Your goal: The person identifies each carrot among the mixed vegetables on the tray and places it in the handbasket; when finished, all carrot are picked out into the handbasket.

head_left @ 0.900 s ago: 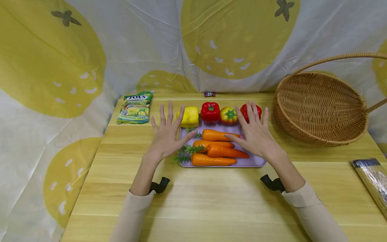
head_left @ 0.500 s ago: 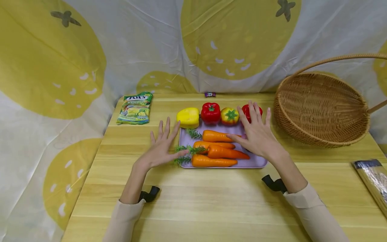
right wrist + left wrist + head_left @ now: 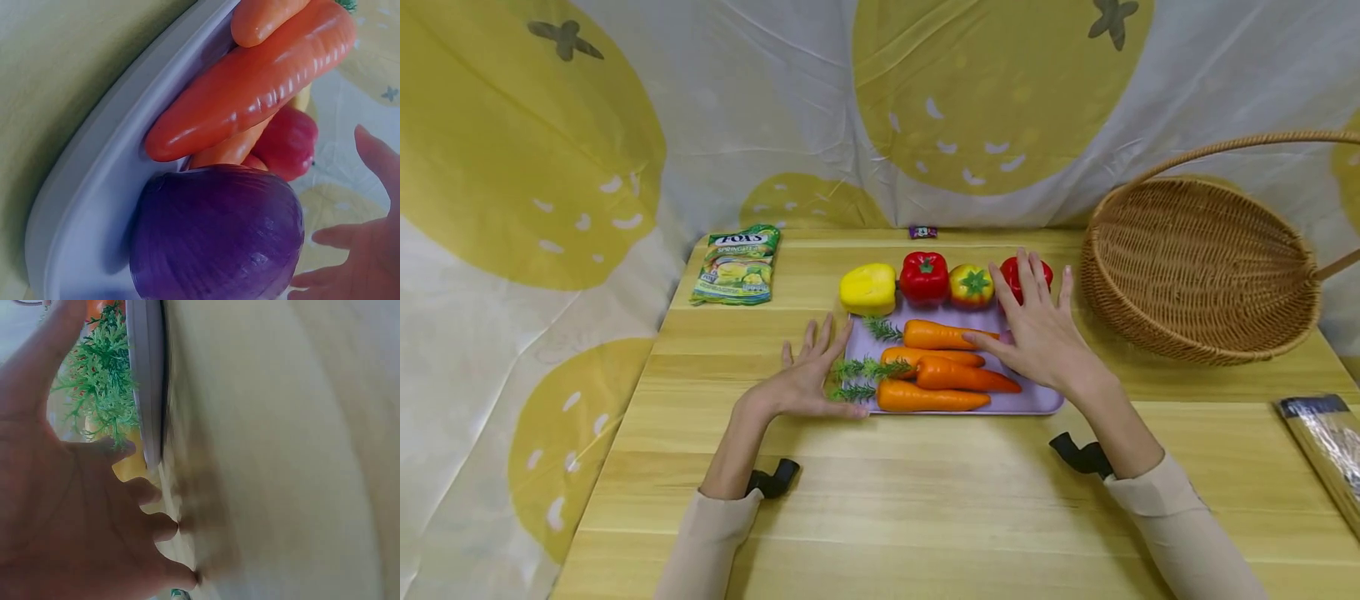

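Note:
A lilac tray (image 3: 1030, 402) bears several orange carrots (image 3: 968, 376) with green tops. In the right wrist view a purple onion (image 3: 215, 234) sits at its right end; in the head view my right hand (image 3: 1037, 337) mostly hides it. That hand hovers over the onion, fingers spread, a small gap showing between them. My left hand (image 3: 801, 379) is low at the tray's left end, fingers spread, thumb by the near corner. Its fingertips come down to the tabletop; whether they touch the tray I cannot tell. Carrot leaves (image 3: 103, 381) lie near its palm.
Behind the carrots stand a yellow pepper (image 3: 868, 289), a red pepper (image 3: 923, 278), a red-yellow fruit (image 3: 972, 287) and another red one (image 3: 1012, 275), partly hidden. A wicker basket (image 3: 1202, 267) leans at right; a candy bag (image 3: 737, 265) lies left; a foil-like package (image 3: 1318, 433) lies right.
My left hand has moved left and toward me, off the tray's left part, and has come down beside its end. The right hand stays nearly still.

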A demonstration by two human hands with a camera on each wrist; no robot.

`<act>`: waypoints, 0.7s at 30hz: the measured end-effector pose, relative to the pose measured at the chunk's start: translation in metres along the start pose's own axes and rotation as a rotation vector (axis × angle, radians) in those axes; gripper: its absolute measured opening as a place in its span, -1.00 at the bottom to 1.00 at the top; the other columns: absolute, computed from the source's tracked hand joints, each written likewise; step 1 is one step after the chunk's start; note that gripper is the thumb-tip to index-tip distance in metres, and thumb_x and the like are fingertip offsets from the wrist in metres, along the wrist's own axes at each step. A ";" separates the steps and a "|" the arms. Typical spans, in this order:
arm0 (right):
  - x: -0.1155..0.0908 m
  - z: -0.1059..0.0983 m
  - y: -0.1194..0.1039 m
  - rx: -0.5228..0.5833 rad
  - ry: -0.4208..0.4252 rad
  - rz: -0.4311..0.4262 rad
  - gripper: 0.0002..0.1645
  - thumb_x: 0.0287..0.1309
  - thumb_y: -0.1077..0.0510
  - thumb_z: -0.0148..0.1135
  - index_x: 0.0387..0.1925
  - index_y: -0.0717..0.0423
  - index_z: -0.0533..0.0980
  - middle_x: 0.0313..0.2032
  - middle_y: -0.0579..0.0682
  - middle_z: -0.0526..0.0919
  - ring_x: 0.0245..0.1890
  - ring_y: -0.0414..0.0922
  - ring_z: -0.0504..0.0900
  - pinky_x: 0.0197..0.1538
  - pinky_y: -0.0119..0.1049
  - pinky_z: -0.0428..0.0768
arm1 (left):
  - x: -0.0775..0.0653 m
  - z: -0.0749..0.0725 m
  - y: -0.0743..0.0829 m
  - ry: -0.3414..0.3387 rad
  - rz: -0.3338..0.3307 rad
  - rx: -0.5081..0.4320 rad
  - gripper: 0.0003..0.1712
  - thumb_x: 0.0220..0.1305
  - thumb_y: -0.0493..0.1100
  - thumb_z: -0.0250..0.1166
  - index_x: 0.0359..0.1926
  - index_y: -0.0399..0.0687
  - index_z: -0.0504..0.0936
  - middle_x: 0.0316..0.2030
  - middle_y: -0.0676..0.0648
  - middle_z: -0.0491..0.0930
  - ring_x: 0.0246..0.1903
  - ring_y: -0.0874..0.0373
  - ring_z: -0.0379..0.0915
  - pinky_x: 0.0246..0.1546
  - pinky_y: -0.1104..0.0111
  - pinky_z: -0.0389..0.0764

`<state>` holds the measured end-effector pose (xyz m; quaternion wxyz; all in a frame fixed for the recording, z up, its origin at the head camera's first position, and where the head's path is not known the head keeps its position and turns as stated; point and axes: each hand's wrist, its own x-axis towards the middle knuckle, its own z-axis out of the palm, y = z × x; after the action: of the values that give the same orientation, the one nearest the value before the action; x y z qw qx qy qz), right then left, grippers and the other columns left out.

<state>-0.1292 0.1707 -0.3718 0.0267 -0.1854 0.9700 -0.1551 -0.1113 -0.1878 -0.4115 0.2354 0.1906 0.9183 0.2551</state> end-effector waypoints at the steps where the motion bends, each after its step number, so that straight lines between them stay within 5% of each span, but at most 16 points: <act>1: 0.000 0.000 0.000 0.000 -0.001 -0.001 0.22 0.36 -0.49 0.06 0.68 0.06 -0.20 0.63 0.34 -0.45 0.65 0.29 -0.44 0.49 0.44 -0.60 | 0.000 -0.001 0.000 -0.011 -0.003 -0.003 0.57 0.02 0.36 0.56 0.68 0.10 -0.39 0.63 -0.26 -0.64 0.59 -0.32 -0.80 0.38 -0.51 -0.59; 15: 0.000 0.001 0.002 0.022 -0.025 -0.024 0.21 0.37 -0.46 0.09 0.68 0.06 -0.20 0.63 0.32 -0.46 0.65 0.30 -0.41 0.51 0.44 -0.55 | 0.008 0.004 -0.012 -0.020 0.011 -0.034 0.65 -0.10 0.52 0.53 0.67 0.23 -0.43 0.60 -0.29 -0.70 0.57 -0.28 -0.88 0.31 -0.51 -0.69; 21: 0.002 0.001 0.001 0.211 -0.035 -0.141 0.09 0.37 -0.29 0.26 0.67 -0.03 -0.03 0.67 0.23 -0.28 0.68 0.21 -0.32 0.58 0.39 -0.37 | 0.011 0.002 -0.011 -0.041 -0.043 -0.021 0.65 -0.15 0.55 0.52 0.66 0.34 -0.45 0.62 -0.19 -0.71 0.60 -0.20 -0.86 0.37 -0.48 -0.64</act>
<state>-0.1316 0.1706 -0.3731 0.0522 -0.2521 0.9322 -0.2544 -0.1217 -0.1906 -0.4235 0.2614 0.1736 0.9144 0.2558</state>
